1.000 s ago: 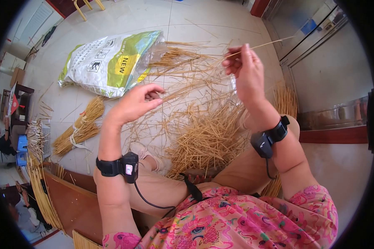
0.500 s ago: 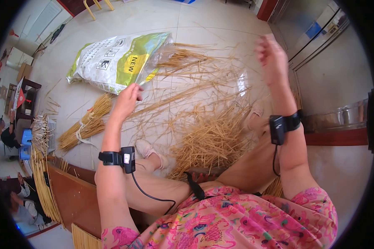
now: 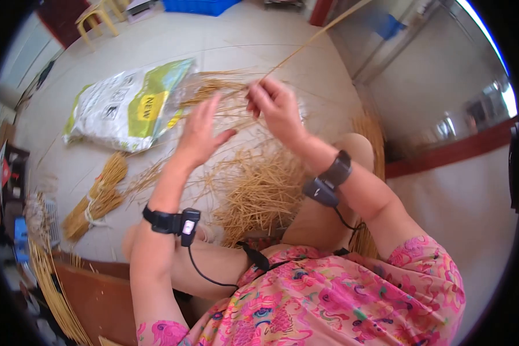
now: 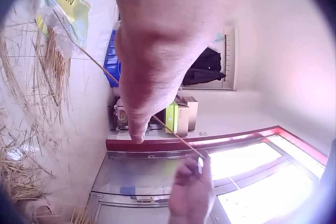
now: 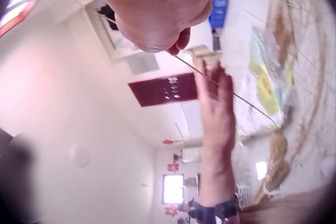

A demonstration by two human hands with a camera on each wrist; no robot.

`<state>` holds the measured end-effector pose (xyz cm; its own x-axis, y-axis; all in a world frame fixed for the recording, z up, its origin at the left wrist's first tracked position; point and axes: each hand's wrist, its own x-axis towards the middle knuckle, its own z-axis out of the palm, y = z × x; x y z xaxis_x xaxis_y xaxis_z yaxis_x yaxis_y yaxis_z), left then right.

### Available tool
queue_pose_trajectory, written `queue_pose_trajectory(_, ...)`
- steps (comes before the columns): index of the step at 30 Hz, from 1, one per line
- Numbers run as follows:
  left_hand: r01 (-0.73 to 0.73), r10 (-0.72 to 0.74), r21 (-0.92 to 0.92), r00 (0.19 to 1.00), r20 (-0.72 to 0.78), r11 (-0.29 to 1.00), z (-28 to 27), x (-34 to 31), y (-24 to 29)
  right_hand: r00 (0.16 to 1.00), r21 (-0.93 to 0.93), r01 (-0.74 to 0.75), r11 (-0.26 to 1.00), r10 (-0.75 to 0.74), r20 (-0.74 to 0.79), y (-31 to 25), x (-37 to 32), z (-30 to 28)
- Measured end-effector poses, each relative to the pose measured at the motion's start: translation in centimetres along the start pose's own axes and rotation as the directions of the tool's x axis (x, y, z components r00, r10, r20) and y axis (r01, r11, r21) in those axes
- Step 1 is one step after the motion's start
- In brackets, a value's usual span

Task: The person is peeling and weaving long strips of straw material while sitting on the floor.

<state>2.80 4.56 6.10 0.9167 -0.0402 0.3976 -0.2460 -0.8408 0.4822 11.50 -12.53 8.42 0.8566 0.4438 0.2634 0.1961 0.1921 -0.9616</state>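
Note:
In the head view, my right hand (image 3: 279, 112) pinches a long thin straw (image 3: 311, 41) that slants up to the right. My left hand (image 3: 199, 135) is raised beside it, fingers extended. The right wrist view shows the straw (image 5: 254, 107) crossing at the left hand's fingers (image 5: 226, 87); whether they touch it is unclear. In the left wrist view, the right hand (image 4: 191, 192) has the straw (image 4: 181, 141) at its fingertips. Below the hands lies a loose straw pile (image 3: 256, 193).
A white and green bag (image 3: 124, 109) with straws at its mouth lies on the floor, a tied straw bundle (image 3: 95, 199) below it. More straws stand by my right knee, near a metal cabinet (image 3: 438, 81). A brown board (image 3: 98, 294) is at lower left.
My right hand has come left, close to the left hand. The left hand has moved right and its fingers have straightened. The head view has shifted, showing more of a blue crate at the top.

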Motion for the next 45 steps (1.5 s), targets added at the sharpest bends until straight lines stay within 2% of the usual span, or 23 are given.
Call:
queue_pose_trajectory(2, 0.028, -0.024, 0.126, 0.999, -0.029, 0.992, -0.1, 0.1, -1.5, 0.948, -0.201, 0.253, 0.946, -0.284, -0.141, -5.3, 1.2, -4.4)
queue_pose_trajectory(4, 0.072, -0.056, 0.221, 0.996, -0.076, 0.973, -0.3, 0.4, -2.8, 0.788, -0.346, 0.495, 0.797, -0.580, -0.208, -10.5, 1.6, -9.5)
queue_pose_trajectory(6, 0.135, -0.106, 0.290, 0.988, -0.115, 0.948, -0.4, 0.4, -3.5, 0.665, -0.688, 0.417, 0.594, -0.715, -0.215, -17.2, -0.2, -16.0)
queue_pose_trajectory(8, 0.203, -0.168, 0.345, 0.977, -0.130, 0.916, 0.0, 0.3, -4.3, 0.643, -0.881, 0.212, 0.423, -0.739, -0.200, -20.0, -3.6, -19.9)
queue_pose_trajectory(11, 0.238, -0.227, 0.362, 0.971, -0.072, 0.901, 0.5, -0.3, -4.7, 0.733, -0.971, -0.034, 0.237, -0.655, -0.185, -22.4, -8.2, -25.0)
queue_pose_trajectory(13, 0.237, -0.248, 0.371, 0.969, -0.019, 0.898, 0.9, -0.9, -4.4, 0.853, -0.960, -0.276, 0.048, -0.449, -0.267, -22.2, -12.3, -27.4)
queue_pose_trajectory(15, 0.232, -0.261, 0.374, 0.965, 0.028, 0.898, 1.1, -1.1, -4.0, 0.930, -0.937, -0.303, -0.176, -0.271, -0.249, -19.6, -17.1, -30.5)
queue_pose_trajectory(16, 0.233, -0.269, 0.375, 0.962, 0.045, 0.897, 1.2, -1.3, -3.9, 0.913, -0.908, -0.402, -0.121, -0.125, -0.387, -17.6, -19.9, -32.0)
queue_pose_trajectory(17, 0.237, -0.279, 0.377, 0.958, 0.061, 0.896, 1.3, -1.5, -3.9, 0.873, -0.850, -0.455, -0.266, 0.055, -0.485, -14.9, -23.2, -34.0)
queue_pose_trajectory(18, 0.242, -0.290, 0.379, 0.954, 0.073, 0.893, 1.3, -1.7, -4.0, 0.809, -0.812, -0.478, -0.334, 0.193, -0.555, -11.6, -27.0, -36.0)
queue_pose_trajectory(20, 0.245, -0.299, 0.390, 0.950, 0.085, 0.888, 1.5, -2.3, -4.7, 0.612, -0.755, -0.446, -0.481, 0.452, -0.649, -5.2, -34.5, -40.0)
queue_pose_trajectory(21, 0.247, -0.306, 0.397, 0.948, 0.090, 0.884, 1.6, -2.6, -5.1, 0.738, -0.819, -0.422, -0.389, 0.378, -0.559, -2.8, -39.2, -40.6)
queue_pose_trajectory(22, 0.252, -0.312, 0.399, 0.946, 0.092, 0.882, 1.6, -2.9, -5.5, 0.661, -0.797, -0.437, -0.418, 0.452, -0.599, 0.2, -43.6, -41.8)
queue_pose_trajectory(23, 0.258, -0.320, 0.402, 0.943, 0.095, 0.879, 1.7, -3.2, -5.8, 0.674, -0.808, -0.424, -0.409, 0.454, -0.583, 3.3, -48.2, -43.2)
queue_pose_trajectory(25, 0.264, -0.338, 0.422, 0.935, 0.109, 0.867, 1.9, -4.1, -7.1, 0.636, -0.791, -0.482, -0.376, 0.471, -0.611, 4.4, -53.0, -42.0)
queue_pose_trajectory(26, 0.264, -0.347, 0.440, 0.930, 0.120, 0.858, 2.2, -4.8, -8.0, 0.583, -0.757, -0.550, -0.353, 0.487, -0.651, 3.9, -54.2, -40.9)
queue_pose_trajectory(28, 0.290, -0.396, 0.455, 0.905, 0.154, 0.842, 2.2, -5.2, -8.2, 0.475, -0.691, -0.600, -0.402, 0.516, -0.713, 5.8, -57.9, -41.3)
queue_pose_trajectory(29, 0.319, -0.434, 0.452, 0.884, 0.175, 0.833, 2.2, -5.3, -8.0, 0.419, -0.657, -0.620, -0.429, 0.527, -0.739, 5.6, -58.0, -40.8)
queue_pose_trajectory(33, 0.405, -0.543, 0.451, 0.807, 0.233, 0.795, 2.5, -6.9, -8.8, 0.349, -0.628, -0.576, -0.523, 0.537, -0.768, 4.0, -57.7, -39.1)
queue_pose_trajectory(38, 0.367, -0.564, 0.521, 0.773, 0.290, 0.770, 3.1, -9.1, -11.1, 0.243, -0.679, -0.417, -0.604, 0.646, -0.724, 3.1, -59.3, -39.4)
queue_pose_trajectory(41, 0.366, -0.578, 0.525, 0.750, 0.322, 0.768, 2.8, -9.7, -11.2, 0.032, -0.409, -0.640, -0.651, 0.509, -0.860, 2.3, -59.7, -38.4)
queue_pose_trajectory(43, 0.378, -0.599, 0.519, 0.713, 0.364, 0.767, 2.7, -9.9, -11.0, 0.107, -0.485, -0.630, -0.607, 0.551, -0.828, 3.6, -62.0, -38.6)
queue_pose_trajectory(45, 0.421, -0.648, 0.515, 0.637, 0.419, 0.747, 2.6, -9.8, -10.1, 0.179, -0.645, -0.474, -0.599, 0.652, -0.737, 4.3, -65.2, -39.4)
